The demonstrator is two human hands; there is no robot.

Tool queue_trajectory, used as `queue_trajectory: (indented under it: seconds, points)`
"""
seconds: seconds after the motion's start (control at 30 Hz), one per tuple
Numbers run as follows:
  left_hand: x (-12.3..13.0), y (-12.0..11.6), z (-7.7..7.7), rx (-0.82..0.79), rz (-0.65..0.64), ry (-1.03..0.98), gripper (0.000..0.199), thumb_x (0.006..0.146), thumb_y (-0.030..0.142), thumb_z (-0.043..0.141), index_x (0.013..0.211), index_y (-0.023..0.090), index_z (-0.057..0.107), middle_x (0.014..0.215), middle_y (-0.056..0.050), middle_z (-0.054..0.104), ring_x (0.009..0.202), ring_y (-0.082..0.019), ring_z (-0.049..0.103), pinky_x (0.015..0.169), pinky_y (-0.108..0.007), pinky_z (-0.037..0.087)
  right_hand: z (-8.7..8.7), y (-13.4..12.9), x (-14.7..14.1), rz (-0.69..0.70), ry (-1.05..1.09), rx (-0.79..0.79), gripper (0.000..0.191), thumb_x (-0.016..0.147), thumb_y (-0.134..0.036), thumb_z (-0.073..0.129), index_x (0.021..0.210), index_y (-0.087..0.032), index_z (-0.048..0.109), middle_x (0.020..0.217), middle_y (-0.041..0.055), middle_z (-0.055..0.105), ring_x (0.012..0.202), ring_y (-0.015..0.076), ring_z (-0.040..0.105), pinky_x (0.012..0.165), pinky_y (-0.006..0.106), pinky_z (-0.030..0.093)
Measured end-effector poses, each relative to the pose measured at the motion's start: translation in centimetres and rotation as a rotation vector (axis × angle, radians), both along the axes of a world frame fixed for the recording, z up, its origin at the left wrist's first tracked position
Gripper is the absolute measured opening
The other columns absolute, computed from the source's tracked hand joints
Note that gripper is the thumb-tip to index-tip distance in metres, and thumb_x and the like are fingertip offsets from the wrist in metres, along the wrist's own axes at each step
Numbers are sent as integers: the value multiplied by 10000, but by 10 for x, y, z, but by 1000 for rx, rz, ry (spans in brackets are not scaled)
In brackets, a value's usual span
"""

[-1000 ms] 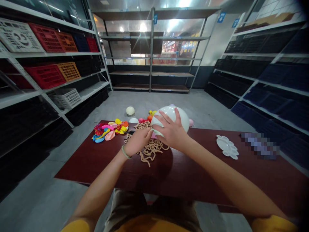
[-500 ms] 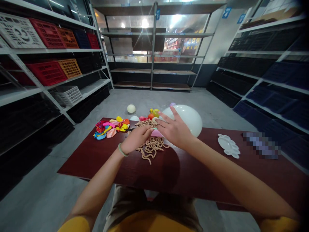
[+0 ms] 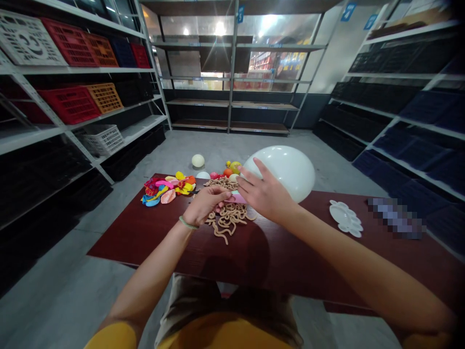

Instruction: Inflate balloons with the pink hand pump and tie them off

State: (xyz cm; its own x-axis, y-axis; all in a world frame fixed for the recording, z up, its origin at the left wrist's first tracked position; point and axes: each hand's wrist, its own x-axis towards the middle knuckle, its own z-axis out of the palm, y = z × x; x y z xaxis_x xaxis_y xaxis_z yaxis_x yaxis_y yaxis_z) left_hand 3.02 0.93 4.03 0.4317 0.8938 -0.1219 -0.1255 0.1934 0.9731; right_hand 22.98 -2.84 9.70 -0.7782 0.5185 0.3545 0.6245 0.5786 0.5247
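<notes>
A big, inflated white balloon (image 3: pixel 285 170) stands over the far side of the table, beyond and right of my right hand (image 3: pixel 267 194). That hand is at the balloon's near left end, its visible fingers fanned apart and its thumb hidden; it appears to steady the balloon's neck end. My left hand (image 3: pixel 207 206), with a green band at the wrist, pinches a small pink and pale-green object (image 3: pixel 238 196) between the two hands. Its kind is unclear. Tan, string-like long balloons (image 3: pixel 227 220) lie heaped beneath my hands.
Colourful limp balloons (image 3: pixel 169 189) are piled on the dark red table (image 3: pixel 145 237), at left. To the right lie a white scalloped palette (image 3: pixel 346 218) and a blurred-out item (image 3: pixel 395 218). Small round balloons (image 3: pixel 228 172) and a cream balloon (image 3: pixel 198 161) are beyond the far edge.
The white balloon looks larger and reaches farther up and right. My left fingers have shifted slightly, and more of the pink object's left end shows. The view has tilted a little.
</notes>
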Motion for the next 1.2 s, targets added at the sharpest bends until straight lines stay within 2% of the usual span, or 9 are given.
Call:
queue_trajectory:
  seconds: [0.17, 0.37, 0.53, 0.63, 0.8, 0.97, 1.1, 1.2]
  points:
    - [5, -7, 1, -28, 47, -72, 272, 640, 303, 842, 775, 160, 654, 658, 28, 554, 491, -44, 409, 442, -169, 304, -2, 1, -1, 9, -20, -9, 291, 912, -140, 585, 1169, -211, 701, 1261, 61, 681, 1359, 332, 449, 1195, 626, 243]
    - [4, -19, 2, -112, 102, -200, 335, 610, 259, 864, 767, 157, 588, 713, 35, 549, 542, -32, 453, 465, -142, 331, -8, 2, -3, 7, -26, 24, 277, 950, -142, 518, 1150, -205, 699, 1257, 55, 684, 1353, 304, 459, 1177, 624, 287]
    - [2, -22, -3, -168, 36, -273, 401, 646, 329, 859, 754, 165, 510, 678, 55, 500, 506, -17, 396, 435, -122, 297, -11, 2, -5, 34, 37, -46, 277, 958, -141, 502, 1129, -220, 705, 1289, 49, 668, 1368, 296, 444, 1178, 632, 276]
    - [3, -22, -7, -177, 40, -286, 430, 653, 356, 857, 752, 170, 481, 665, 63, 488, 485, -10, 363, 427, -119, 277, -13, 3, -6, 28, 0, -12, 267, 975, -167, 487, 1123, -227, 701, 1299, 36, 661, 1372, 283, 437, 1178, 621, 283]
    - [2, -20, -14, -111, 82, -184, 409, 651, 368, 853, 741, 164, 509, 678, 50, 534, 477, -18, 381, 429, -149, 278, -17, 5, -4, 36, 8, 24, 282, 976, -143, 471, 1139, -194, 696, 1311, 56, 655, 1353, 288, 455, 1169, 635, 284]
    - [-3, -16, -18, 15, 24, 34, 359, 704, 372, 807, 973, 163, 690, 710, 21, 586, 545, -66, 458, 505, -196, 356, -16, 6, -2, 34, -2, 46, 309, 984, -131, 442, 1163, -195, 686, 1300, 55, 661, 1340, 281, 470, 1162, 634, 303]
    - [-9, -16, -14, 152, 47, 160, 261, 730, 389, 776, 812, 151, 707, 686, 9, 596, 555, -85, 462, 530, -221, 367, -18, 10, 1, 45, 16, 36, 310, 984, -131, 450, 1182, -217, 672, 1310, 35, 655, 1354, 271, 455, 1168, 641, 293]
    - [-15, -18, -11, 201, 78, 191, 260, 746, 408, 760, 777, 160, 689, 665, 16, 588, 558, -92, 465, 531, -220, 354, -22, 14, 2, 65, 68, -3, 324, 981, -130, 468, 1215, -261, 649, 1350, 1, 629, 1384, 260, 422, 1175, 654, 269]
